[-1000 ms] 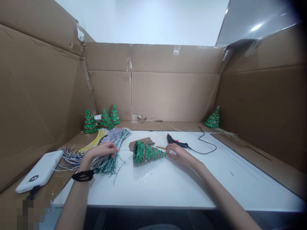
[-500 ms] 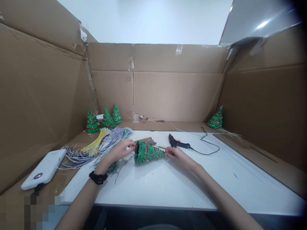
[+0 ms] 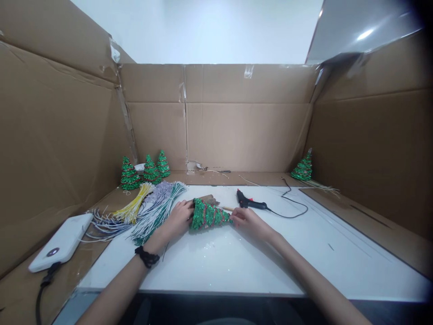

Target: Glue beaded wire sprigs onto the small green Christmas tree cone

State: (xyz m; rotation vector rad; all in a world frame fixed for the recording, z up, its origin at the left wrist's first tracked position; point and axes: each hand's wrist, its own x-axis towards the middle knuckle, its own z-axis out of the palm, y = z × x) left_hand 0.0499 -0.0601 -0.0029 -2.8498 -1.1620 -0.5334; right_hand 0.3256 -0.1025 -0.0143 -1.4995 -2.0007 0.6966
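Observation:
A small green tinsel tree [image 3: 210, 215] with red garland lies on its side over the white board [image 3: 216, 271], its tip to the right. My left hand [image 3: 179, 217] is closed at the wide base, fingertips partly hidden by the tree. The fingers of my right hand [image 3: 244, 220] pinch the tip. Just behind the tree are a thin stick [image 3: 226, 208] and a brownish piece [image 3: 210, 199]. A black glue gun [image 3: 252, 202] lies behind my right hand, its cord running right.
Bundles of yellow-white [image 3: 134, 204], purple and green-white wires [image 3: 158, 216] lie at the left, near a white power bank [image 3: 61, 241]. Three trees [image 3: 151, 169] stand back left, another tree [image 3: 302, 168] back right. Cardboard walls [image 3: 250, 135] surround the board.
My left hand has moved right and closed on the tree's base, where it was more open before. My right hand stays at the tip. The view has shifted slightly.

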